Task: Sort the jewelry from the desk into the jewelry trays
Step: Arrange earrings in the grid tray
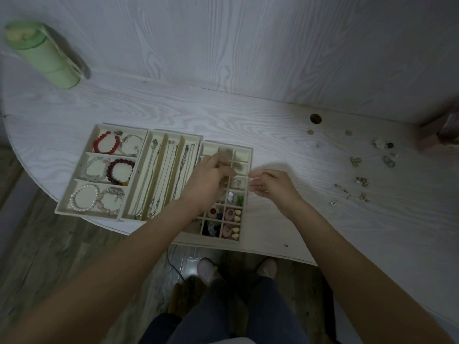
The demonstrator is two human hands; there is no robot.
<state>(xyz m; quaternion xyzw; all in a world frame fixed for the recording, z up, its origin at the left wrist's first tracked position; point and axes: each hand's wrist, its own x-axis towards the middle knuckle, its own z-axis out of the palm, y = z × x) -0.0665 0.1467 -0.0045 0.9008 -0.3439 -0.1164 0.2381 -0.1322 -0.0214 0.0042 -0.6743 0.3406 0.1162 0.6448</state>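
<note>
Cream gridded tray [244,155] under left hand [211,181] pinching small ring, right hand [270,187] beside, pinching another.

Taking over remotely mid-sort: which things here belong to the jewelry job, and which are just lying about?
Job:
bracelet tray
necklace tray
grid tray
loose jewelry on the desk
left hand over the grid tray
right hand, pinching what looks like a small ring

Just lying about:
green bottle
brown box
</note>
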